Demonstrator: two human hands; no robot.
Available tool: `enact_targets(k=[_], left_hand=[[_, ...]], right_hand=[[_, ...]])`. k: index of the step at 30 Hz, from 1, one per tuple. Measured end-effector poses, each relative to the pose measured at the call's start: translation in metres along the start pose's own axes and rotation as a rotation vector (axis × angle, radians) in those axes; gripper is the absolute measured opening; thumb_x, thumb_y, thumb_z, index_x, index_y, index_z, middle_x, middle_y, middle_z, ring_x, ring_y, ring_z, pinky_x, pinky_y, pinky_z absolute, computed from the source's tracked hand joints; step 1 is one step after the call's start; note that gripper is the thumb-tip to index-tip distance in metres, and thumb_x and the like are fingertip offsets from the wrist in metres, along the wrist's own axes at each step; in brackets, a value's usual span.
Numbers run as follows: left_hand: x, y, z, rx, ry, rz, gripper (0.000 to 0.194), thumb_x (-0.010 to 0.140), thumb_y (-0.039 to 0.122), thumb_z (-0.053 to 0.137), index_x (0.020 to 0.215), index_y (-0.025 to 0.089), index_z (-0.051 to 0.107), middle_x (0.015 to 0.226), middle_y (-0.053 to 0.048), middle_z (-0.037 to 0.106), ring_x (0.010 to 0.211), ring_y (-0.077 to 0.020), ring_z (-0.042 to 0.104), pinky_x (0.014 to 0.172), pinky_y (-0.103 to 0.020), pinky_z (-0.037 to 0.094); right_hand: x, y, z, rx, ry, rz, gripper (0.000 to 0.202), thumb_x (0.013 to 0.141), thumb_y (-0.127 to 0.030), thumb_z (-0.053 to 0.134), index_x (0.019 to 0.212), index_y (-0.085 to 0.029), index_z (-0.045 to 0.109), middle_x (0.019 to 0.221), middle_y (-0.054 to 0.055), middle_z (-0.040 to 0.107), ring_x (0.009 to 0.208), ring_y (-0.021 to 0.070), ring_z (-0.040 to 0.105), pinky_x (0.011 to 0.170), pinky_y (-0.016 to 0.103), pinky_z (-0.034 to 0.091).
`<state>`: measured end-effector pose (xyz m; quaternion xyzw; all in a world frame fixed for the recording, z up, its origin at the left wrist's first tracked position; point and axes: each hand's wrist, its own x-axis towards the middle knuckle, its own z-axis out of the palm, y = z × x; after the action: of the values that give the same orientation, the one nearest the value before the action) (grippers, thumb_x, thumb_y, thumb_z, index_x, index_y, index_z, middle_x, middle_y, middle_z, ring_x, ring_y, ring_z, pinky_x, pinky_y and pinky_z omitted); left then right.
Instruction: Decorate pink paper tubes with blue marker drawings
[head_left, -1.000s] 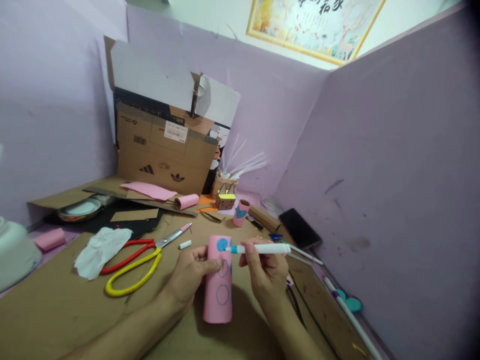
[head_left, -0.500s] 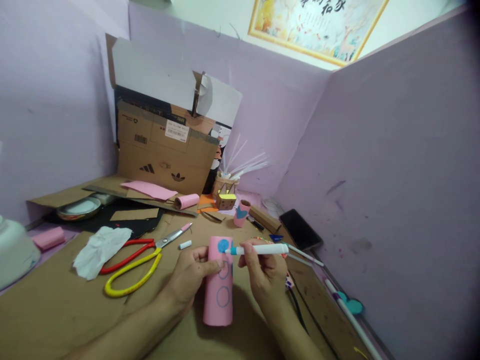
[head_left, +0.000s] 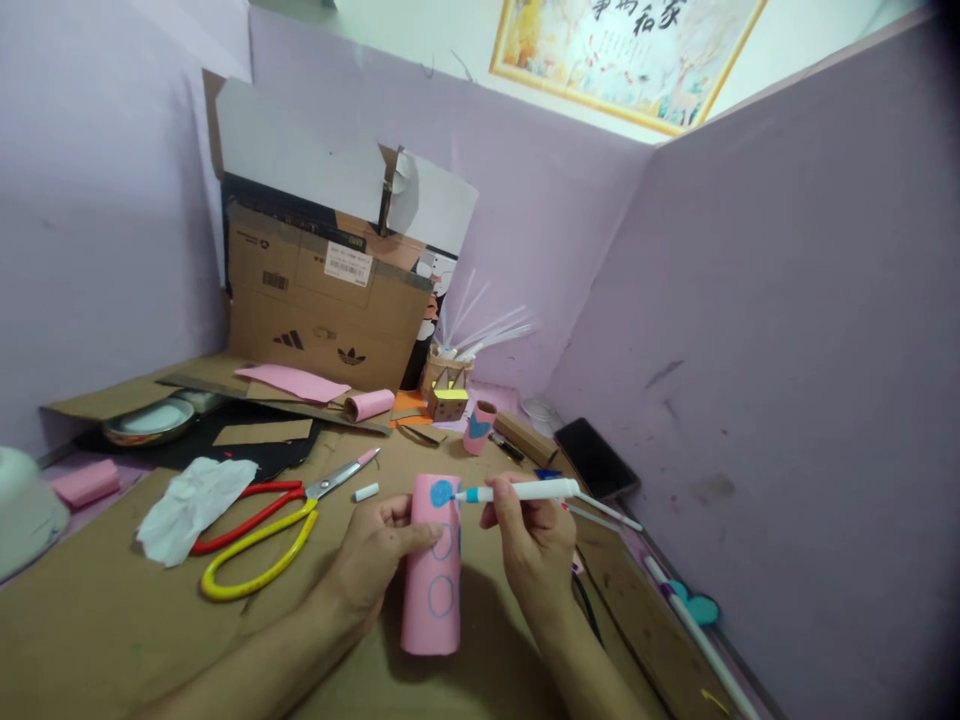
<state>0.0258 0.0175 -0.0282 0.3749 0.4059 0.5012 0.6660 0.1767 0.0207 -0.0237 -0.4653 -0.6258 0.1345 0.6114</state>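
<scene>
A pink paper tube (head_left: 431, 625) stands tilted over the cardboard work surface, with a column of circles drawn on its front. The top circle is filled in blue; the two below are outlines only. My left hand (head_left: 379, 555) is closed around the tube's left side, its thumb lying across the front. In my right hand (head_left: 536, 540) is a white marker (head_left: 544, 489) with a blue tip, held nearly level. Its tip meets the tube at the right edge of the filled circle. A small white marker cap (head_left: 366, 492) lies left of the tube.
Scissors with red and yellow handles (head_left: 262, 540) lie at left beside a crumpled white tissue (head_left: 191, 510). Behind are a small pink tube with a blue heart (head_left: 478, 430) and a large cardboard box (head_left: 322, 310). A dark phone (head_left: 596, 458) rests by the right wall.
The marker tip has shifted slightly at the filled circle's right edge, and the marker is a little more level. The whole view has shifted slightly; both holds are the same.
</scene>
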Motion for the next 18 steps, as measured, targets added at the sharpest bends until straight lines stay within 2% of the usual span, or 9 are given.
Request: enact_targets(k=[6, 18], left_hand=[[0.0005, 0.0002, -0.0002, 0.004, -0.008, 0.002, 0.014, 0.054, 0.017, 0.071, 0.067, 0.011, 0.067, 0.061, -0.003, 0.065, 0.056, -0.0134, 0.054, 0.057, -0.026, 0.043], [0.0017, -0.0012, -0.0010, -0.003, -0.009, 0.009, 0.014, 0.055, 0.018, 0.071, 0.067, 0.011, 0.067, 0.062, -0.004, 0.066, 0.057, -0.0142, 0.055, 0.057, -0.027, 0.043]], right_hand=[[0.0012, 0.0014, -0.0004, -0.026, 0.004, 0.011, 0.039, 0.087, -0.037, 0.050, 0.054, -0.017, 0.055, 0.050, -0.001, 0.055, 0.051, 0.0127, 0.054, 0.054, 0.025, 0.040], [-0.0014, 0.0032, 0.0006, 0.051, 0.027, 0.018, 0.033, 0.088, -0.034, 0.052, 0.059, -0.018, 0.058, 0.054, -0.002, 0.056, 0.052, 0.0124, 0.054, 0.054, 0.025, 0.040]])
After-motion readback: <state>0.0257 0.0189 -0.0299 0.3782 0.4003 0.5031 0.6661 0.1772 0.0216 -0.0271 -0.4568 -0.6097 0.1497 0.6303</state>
